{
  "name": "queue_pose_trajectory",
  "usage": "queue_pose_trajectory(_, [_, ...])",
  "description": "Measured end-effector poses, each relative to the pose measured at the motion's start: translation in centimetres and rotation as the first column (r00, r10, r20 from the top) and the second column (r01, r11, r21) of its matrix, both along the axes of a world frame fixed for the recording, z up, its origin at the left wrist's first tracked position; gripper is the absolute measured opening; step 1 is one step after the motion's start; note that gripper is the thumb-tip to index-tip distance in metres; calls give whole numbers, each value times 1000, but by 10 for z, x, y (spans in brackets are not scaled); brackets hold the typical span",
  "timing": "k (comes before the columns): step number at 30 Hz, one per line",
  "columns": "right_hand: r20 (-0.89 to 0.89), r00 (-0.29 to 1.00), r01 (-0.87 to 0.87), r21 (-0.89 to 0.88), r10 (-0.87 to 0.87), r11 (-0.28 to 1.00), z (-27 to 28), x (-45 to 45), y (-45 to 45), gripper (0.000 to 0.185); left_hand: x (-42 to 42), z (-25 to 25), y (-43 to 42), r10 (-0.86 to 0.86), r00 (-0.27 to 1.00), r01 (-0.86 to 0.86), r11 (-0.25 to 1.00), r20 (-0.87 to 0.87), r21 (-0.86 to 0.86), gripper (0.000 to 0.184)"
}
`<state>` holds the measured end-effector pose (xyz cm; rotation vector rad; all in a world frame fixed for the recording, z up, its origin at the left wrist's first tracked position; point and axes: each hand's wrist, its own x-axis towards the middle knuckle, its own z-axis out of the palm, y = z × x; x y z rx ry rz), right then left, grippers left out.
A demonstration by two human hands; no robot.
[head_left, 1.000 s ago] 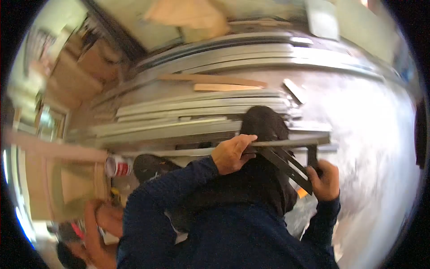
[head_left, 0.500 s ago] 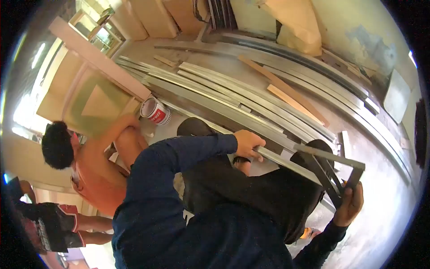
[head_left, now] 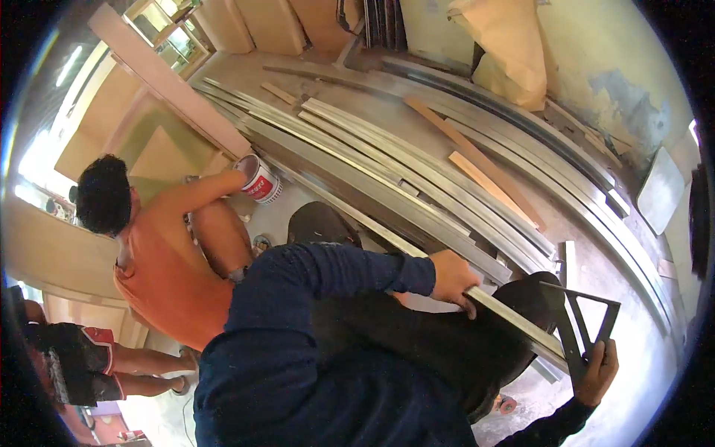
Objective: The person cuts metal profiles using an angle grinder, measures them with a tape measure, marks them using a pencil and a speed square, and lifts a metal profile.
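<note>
My left hand (head_left: 453,277) is closed around a long, light metal bar (head_left: 518,320) that lies slantwise over my dark-trousered legs. In my right hand (head_left: 599,372) is a dark metal triangular square (head_left: 572,339) with cut-outs, gripped by its lower part. The square stands close to the bar's right end; whether they touch I cannot tell. Part of my left fingers is hidden behind the bar.
Several metal lengths (head_left: 387,160) lie beyond my legs, with wooden strips (head_left: 488,186) among them. A co-worker in an orange top (head_left: 175,276) crouches at left, one arm by a paint bucket (head_left: 259,181). Another person's legs (head_left: 141,372) show farther left. An orange-red object (head_left: 506,404) is below.
My left hand, still on the bar, appears farther right and lower. My right hand has tilted the square and lowered it beside the bar's end. The co-worker's hand has reached the bucket.
</note>
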<state>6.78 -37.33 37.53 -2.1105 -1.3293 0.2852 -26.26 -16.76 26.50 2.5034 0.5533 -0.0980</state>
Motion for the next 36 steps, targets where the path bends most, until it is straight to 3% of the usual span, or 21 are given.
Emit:
queue_pose_trajectory(2, [-132,991,24,10,-23,1000,0,20,-12,31,12,7,-2,-12,999,14,998,34,-66,68])
queue_pose_trajectory(3, [162,986,-55,83,41,995,-20,43,-22,31,18,8,-2,-90,993,91,996,80,-18,63])
queue_pose_trajectory(4, [166,985,-51,80,37,996,-14,45,-23,31,23,11,-1,-168,978,165,986,122,35,59])
queue_pose_trajectory(7, [-193,978,84,36,-76,996,0,49,-28,31,39,25,1,-209,970,192,972,125,134,53])
queue_pose_trajectory(10, [-242,967,105,79,-83,991,-6,65,-31,32,49,49,11,-286,955,272,951,83,147,49])
queue_pose_trajectory(12, [-170,981,105,75,-91,992,-13,75,-28,32,52,55,19,-291,956,282,942,26,182,47])
queue_pose_trajectory(14, [-3,997,82,202,-83,976,-26,78,-19,31,53,47,30,-222,970,196,956,99,220,42])
queue_pose_trajectory(15, [21,994,107,85,-109,991,-21,79,-15,29,53,35,40,-195,968,159,963,160,217,40])
queue_pose_trajectory(16, [24,993,117,80,-119,990,-19,76,-6,29,54,37,51,-204,965,168,963,163,212,40])
queue_pose_trajectory(18, [-80,993,94,154,-82,984,-20,69,20,29,52,45,85,-120,992,127,956,-40,264,42])
queue_pose_trajectory(23, [11,998,-70,111,69,991,-26,31,122,20,55,-21,188,-76,995,59,966,57,253,43])
queue_pose_trajectory(26, [-59,988,-125,225,142,966,-51,23,172,23,63,-57,239,-31,999,33,991,-18,131,39])
queue_pose_trajectory(28, [-296,950,-8,306,103,952,-67,27,183,25,81,-51,244,61,988,-24,968,-142,249,35])
queue_pose_trajectory(29, [-292,954,27,292,62,956,-64,23,183,25,91,-64,255,69,991,-42,972,-111,230,33])
queue_pose_trajectory(31, [-730,678,303,380,82,874,-52,14,182,25,106,-96,277,49,995,-32,982,-84,186,31])
queue_pose_trajectory(34, [-786,617,460,334,-25,823,-42,25,173,25,142,-155,308,67,998,-66,985,0,162,28])
queue_pose_trajectory(36, [-800,593,530,302,-92,793,-39,31,164,26,161,-194,323,156,987,-144,961,-35,235,28])
